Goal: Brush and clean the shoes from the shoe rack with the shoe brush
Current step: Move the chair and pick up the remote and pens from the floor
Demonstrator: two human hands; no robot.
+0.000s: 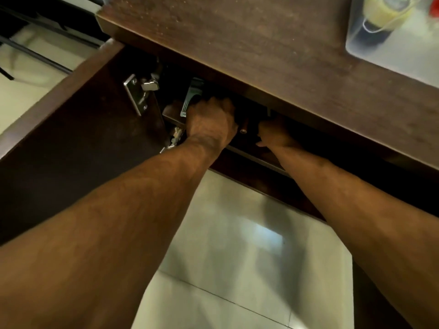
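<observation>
Nearest the camera, pale glossy floor tiles fill the lower middle, framed by two bare forearms that run up from the 7 and 4 o'clock corners towards the centre. At 9 o'clock the dark wooden cabinet door stands swung open, its metal hinge catching the light. Both hands reach into the shadowed shoe rack under the wooden top. The left hand sits at centre, back of the hand towards the camera, fingers curled down over something dark; what it grips cannot be told. A grey shoe sole stands tilted just beyond it at 11 o'clock. A small round brown knob-like end shows between the hands. The right hand, just to the 3 o'clock side, goes into the dark; its fingers are hidden, so its grip cannot be told. Farthest off, the wooden top spans the upper frame, with a clear plastic container at 1 o'clock.
</observation>
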